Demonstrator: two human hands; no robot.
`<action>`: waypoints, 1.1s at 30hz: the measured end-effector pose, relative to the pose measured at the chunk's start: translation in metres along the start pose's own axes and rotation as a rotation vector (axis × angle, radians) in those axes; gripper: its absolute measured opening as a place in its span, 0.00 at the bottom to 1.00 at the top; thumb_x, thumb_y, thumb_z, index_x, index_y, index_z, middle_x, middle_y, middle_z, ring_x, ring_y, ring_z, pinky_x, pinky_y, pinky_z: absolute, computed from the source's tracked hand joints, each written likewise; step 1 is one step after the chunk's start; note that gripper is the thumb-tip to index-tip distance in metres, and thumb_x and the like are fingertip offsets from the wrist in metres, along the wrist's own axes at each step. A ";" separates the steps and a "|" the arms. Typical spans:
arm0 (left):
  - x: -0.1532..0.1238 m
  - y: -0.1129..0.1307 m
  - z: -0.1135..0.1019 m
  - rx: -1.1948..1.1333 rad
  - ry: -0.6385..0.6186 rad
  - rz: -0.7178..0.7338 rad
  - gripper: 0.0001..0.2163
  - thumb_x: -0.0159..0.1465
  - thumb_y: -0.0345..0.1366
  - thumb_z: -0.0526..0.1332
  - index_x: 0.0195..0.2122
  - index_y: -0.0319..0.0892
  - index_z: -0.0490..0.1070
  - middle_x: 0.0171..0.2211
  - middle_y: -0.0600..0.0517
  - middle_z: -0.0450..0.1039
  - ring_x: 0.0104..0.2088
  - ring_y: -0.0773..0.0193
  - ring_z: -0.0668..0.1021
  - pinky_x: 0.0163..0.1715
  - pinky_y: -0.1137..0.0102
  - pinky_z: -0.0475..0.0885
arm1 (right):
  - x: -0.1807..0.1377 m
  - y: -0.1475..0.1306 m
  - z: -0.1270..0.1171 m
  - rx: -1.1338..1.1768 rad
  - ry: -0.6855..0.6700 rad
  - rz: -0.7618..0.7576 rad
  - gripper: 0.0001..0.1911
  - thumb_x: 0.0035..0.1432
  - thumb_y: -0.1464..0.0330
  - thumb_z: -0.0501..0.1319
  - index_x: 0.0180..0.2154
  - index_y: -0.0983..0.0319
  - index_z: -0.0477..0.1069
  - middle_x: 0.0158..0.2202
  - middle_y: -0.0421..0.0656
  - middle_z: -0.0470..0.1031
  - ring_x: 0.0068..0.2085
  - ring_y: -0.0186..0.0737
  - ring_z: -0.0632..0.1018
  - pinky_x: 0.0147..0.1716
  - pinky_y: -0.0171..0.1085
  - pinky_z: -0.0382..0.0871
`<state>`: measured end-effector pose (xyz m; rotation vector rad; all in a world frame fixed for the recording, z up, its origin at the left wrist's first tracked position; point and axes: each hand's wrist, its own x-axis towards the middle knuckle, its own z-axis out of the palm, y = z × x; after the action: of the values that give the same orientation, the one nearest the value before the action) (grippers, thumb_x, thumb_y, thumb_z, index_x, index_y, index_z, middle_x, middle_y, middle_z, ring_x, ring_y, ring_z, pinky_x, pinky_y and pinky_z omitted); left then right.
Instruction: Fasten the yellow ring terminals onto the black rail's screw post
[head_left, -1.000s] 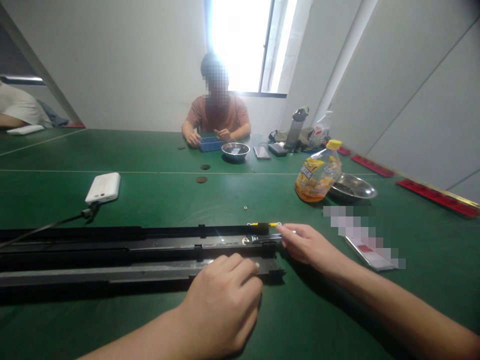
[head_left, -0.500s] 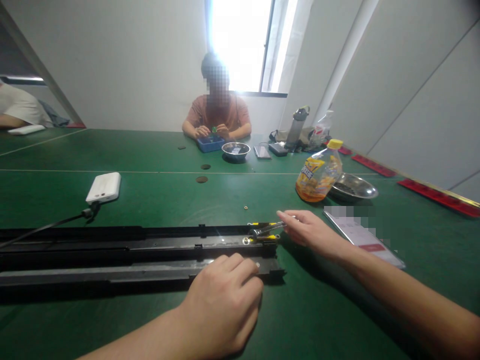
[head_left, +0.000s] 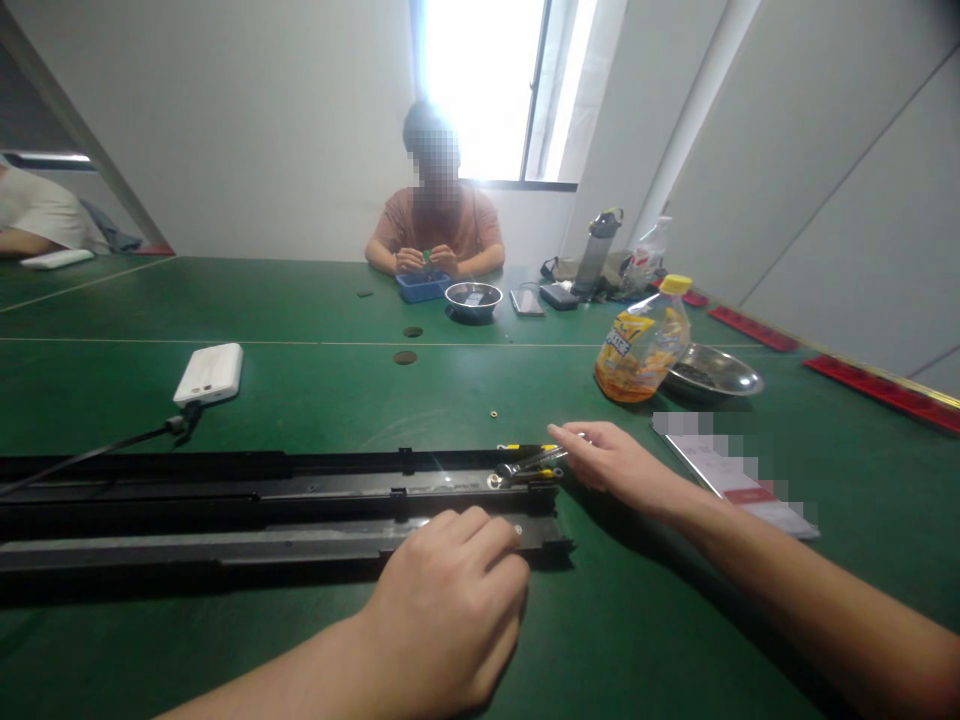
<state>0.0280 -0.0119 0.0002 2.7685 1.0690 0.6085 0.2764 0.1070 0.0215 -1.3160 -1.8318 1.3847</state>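
My right hand [head_left: 609, 455] is closed around the handle of a metal wrench [head_left: 531, 461]. The wrench's head rests by a round metal fastener [head_left: 494, 482] at the right end of a long black rail [head_left: 322, 486]. A short yellow-and-black wire [head_left: 551, 474] with a ring end lies beside the wrench. Curled over the right part of the nearer black rail [head_left: 300, 541] is my left hand [head_left: 457, 590], its fingertips hidden behind the knuckles. A small metal ring [head_left: 517, 530] shows just past those fingers.
Beyond the rails lie a small brass ring [head_left: 493, 414] and a white box [head_left: 210, 374] with a black cable. At right stand a yellow-capped bottle [head_left: 637, 345], a steel bowl [head_left: 739, 380] and a flat phone-like slab [head_left: 739, 485]. Across the table a person handles a green part over a blue tray [head_left: 421, 290].
My right hand has shifted very slightly left with the wrench, whose head stays by the fastener. My left hand holds its place on the rail. The person opposite has brought both hands closer together.
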 end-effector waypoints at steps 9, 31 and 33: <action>-0.001 -0.001 0.001 0.001 0.005 0.005 0.03 0.70 0.34 0.60 0.43 0.44 0.73 0.45 0.48 0.75 0.42 0.53 0.74 0.40 0.57 0.75 | -0.002 -0.002 0.000 -0.038 0.009 -0.004 0.32 0.65 0.37 0.58 0.28 0.57 0.58 0.23 0.32 0.54 0.25 0.32 0.56 0.23 0.36 0.49; 0.000 0.000 0.000 0.000 0.004 0.001 0.03 0.69 0.34 0.60 0.42 0.44 0.73 0.44 0.48 0.75 0.42 0.53 0.75 0.40 0.57 0.75 | -0.016 -0.005 0.009 -0.016 0.002 0.038 0.31 0.67 0.38 0.58 0.31 0.58 0.61 0.26 0.33 0.53 0.26 0.34 0.55 0.24 0.36 0.48; 0.001 0.000 0.000 -0.002 0.002 0.003 0.03 0.70 0.34 0.60 0.42 0.44 0.73 0.45 0.48 0.75 0.42 0.53 0.75 0.40 0.56 0.75 | -0.017 -0.004 0.011 -0.002 0.012 0.042 0.31 0.67 0.38 0.58 0.31 0.58 0.61 0.25 0.33 0.53 0.26 0.34 0.55 0.24 0.36 0.48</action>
<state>0.0288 -0.0117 0.0000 2.7690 1.0636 0.6131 0.2734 0.0866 0.0241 -1.3681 -1.8074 1.3940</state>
